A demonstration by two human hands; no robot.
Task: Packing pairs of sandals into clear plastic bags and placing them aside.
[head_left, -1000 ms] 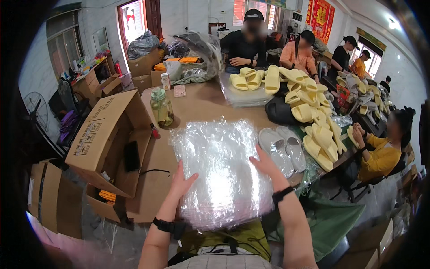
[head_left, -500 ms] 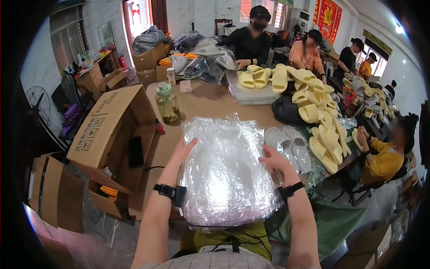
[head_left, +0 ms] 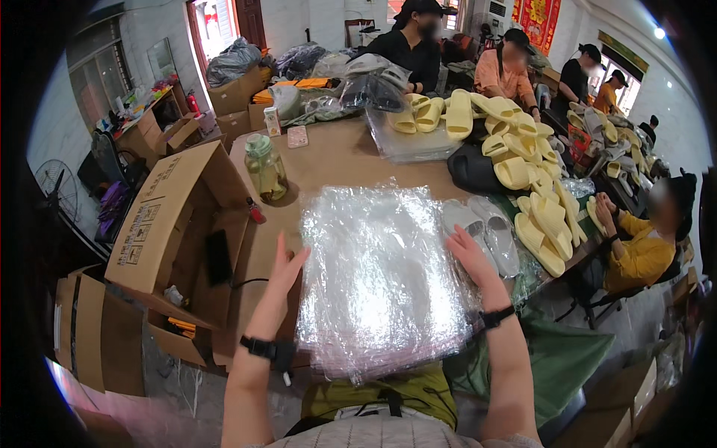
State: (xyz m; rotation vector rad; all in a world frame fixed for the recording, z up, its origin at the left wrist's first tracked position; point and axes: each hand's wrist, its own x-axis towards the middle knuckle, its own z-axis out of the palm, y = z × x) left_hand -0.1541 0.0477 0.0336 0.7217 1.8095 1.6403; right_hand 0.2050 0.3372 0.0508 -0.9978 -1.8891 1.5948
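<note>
A thick stack of clear plastic bags (head_left: pixel 377 276) lies flat in front of me, at the near edge of the brown table (head_left: pixel 328 153). My left hand (head_left: pixel 285 263) is beside the stack's left edge, thumb and fingers apart, holding nothing. On the other side my right hand (head_left: pixel 472 260) is spread next to the stack's right edge, with nothing in its fingers. A pair of grey slippers (head_left: pixel 497 233) in clear wrapping lies just beyond the right hand. Dark straps are round both wrists.
An open cardboard box (head_left: pixel 168 216) stands left, with a dark phone-like slab (head_left: pixel 218 257) on it. Nearby are a green-lidded jar (head_left: pixel 265 168) and small red bottle (head_left: pixel 255 212). Yellow slippers (head_left: pixel 541 216) are heaped right, beside a black slipper (head_left: pixel 478 170). Several people work farther back and right.
Both hands have moved slightly outward from the stack's sides. At the back, the person in black has leaned leftward over the slippers.
</note>
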